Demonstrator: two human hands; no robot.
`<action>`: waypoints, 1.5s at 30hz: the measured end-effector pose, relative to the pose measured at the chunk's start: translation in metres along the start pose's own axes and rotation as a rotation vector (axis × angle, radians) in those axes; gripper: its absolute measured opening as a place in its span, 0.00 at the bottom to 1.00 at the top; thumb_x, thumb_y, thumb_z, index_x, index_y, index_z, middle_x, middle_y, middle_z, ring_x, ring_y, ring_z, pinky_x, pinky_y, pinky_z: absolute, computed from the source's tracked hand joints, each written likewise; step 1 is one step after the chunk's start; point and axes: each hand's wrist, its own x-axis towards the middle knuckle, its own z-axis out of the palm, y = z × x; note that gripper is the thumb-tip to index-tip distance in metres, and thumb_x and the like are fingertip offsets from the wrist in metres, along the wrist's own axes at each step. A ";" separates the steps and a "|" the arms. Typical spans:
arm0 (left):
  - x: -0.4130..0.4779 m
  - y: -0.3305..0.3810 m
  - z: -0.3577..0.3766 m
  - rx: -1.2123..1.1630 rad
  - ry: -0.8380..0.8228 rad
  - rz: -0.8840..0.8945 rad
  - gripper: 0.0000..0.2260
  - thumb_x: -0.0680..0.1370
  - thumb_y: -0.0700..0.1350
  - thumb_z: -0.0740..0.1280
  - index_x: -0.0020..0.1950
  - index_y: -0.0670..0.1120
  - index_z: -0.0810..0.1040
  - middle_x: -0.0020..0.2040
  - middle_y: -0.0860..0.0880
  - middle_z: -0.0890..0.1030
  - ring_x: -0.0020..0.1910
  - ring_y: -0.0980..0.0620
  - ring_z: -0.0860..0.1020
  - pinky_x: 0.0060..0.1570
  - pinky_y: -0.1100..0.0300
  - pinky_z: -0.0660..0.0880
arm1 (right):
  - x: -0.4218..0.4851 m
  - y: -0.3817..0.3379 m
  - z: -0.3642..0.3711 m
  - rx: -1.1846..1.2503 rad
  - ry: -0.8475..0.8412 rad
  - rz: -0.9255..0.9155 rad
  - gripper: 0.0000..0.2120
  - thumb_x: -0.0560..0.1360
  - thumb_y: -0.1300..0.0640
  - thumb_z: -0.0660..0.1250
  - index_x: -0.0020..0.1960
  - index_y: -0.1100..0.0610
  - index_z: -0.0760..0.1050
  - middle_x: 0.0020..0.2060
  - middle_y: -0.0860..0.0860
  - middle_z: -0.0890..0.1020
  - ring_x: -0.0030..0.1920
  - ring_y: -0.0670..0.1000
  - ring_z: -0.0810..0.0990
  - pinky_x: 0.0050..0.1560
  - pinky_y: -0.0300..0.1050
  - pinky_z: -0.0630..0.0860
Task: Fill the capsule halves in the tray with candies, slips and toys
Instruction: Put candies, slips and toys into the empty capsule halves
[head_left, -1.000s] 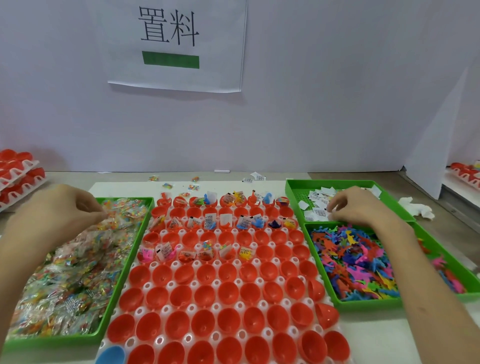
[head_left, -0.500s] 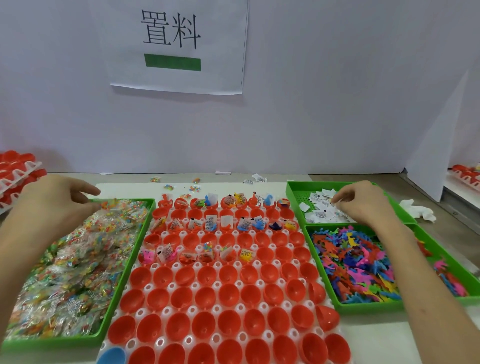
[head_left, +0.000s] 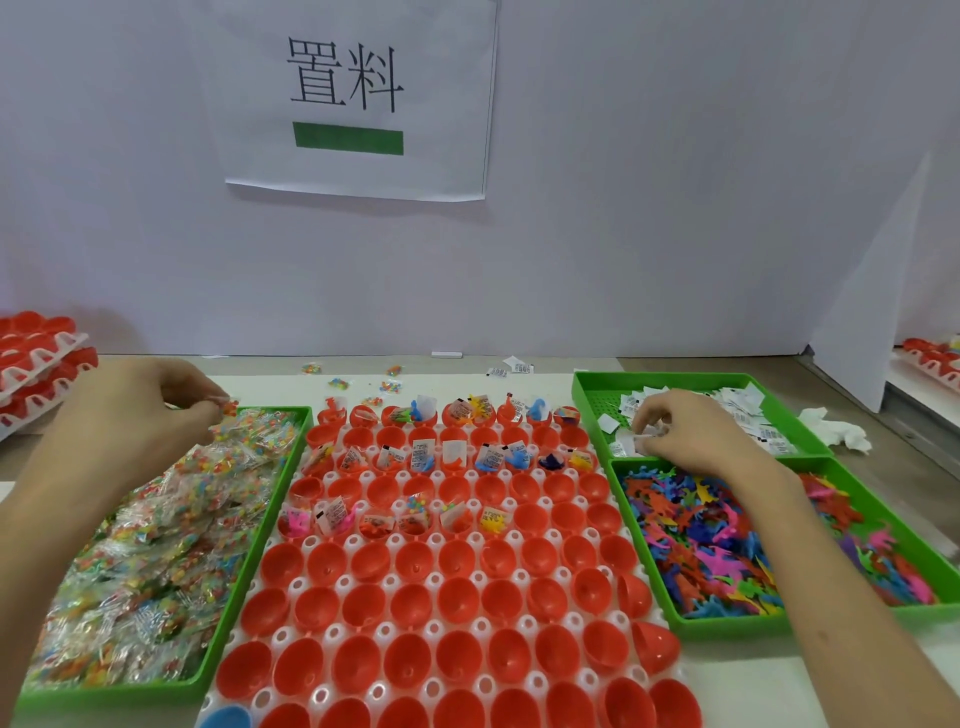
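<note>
Red plastic capsule halves (head_left: 415, 558) sit open side up in the white perforated plastic tray (head_left: 378, 691). This tray lies on the table between the two hands, on the person's side of both sets of fingers. The rows nearest the fingers carry contents, with empty rows between them. The rows toward the person are empty, so the fill is judged to be well under half done.

**Left hand** (head_left: 130, 415): the fingers are curled and pinch one clear packet of coloured candies (head_left: 228, 408). It is held over the far corner of the green plastic candy tray (head_left: 249, 571).

**Right hand** (head_left: 691, 436): the fingers are curled down into the green plastic slip tray (head_left: 587, 395). They appear to pinch one white paper slip (head_left: 628, 446), but the number held cannot be told. The green plastic toy tray (head_left: 727, 623) lies under the right wrist, on the person's side of the fingers.

**Possible faults**
- Double pick: the slips overlap under the right fingers, so two may lift together and land in one half.
- Dropped packet: the film looks slick and is held only at the fingertips. Loose candy packets (head_left: 337, 383) already lie on the table beyond the fingers.
- Missed half: the partly filled row ends short of the right side, so an item may be skipped.
- Knocked halves: tilted loose halves (head_left: 652, 647) at the tray edge lie beside the right forearm's path.
</note>
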 end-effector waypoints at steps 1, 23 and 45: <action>0.000 0.002 0.001 -0.011 0.011 -0.011 0.12 0.74 0.37 0.72 0.36 0.54 0.82 0.33 0.57 0.84 0.31 0.55 0.84 0.42 0.51 0.82 | 0.000 0.000 0.000 -0.002 0.002 0.004 0.11 0.71 0.55 0.75 0.38 0.43 0.76 0.52 0.48 0.80 0.52 0.51 0.78 0.52 0.48 0.75; -0.088 0.152 0.017 -1.066 -0.248 -0.077 0.05 0.79 0.36 0.67 0.47 0.43 0.83 0.43 0.43 0.87 0.39 0.46 0.86 0.40 0.61 0.82 | -0.087 -0.123 -0.089 0.765 0.213 -0.524 0.10 0.66 0.45 0.75 0.42 0.50 0.83 0.42 0.50 0.86 0.46 0.52 0.85 0.51 0.48 0.81; -0.110 0.236 -0.005 -1.270 -0.188 0.191 0.08 0.68 0.47 0.77 0.46 0.53 0.87 0.43 0.49 0.87 0.45 0.50 0.86 0.46 0.64 0.81 | -0.137 -0.158 -0.108 1.145 0.367 -0.690 0.05 0.67 0.49 0.74 0.43 0.45 0.81 0.40 0.47 0.85 0.45 0.50 0.86 0.45 0.39 0.81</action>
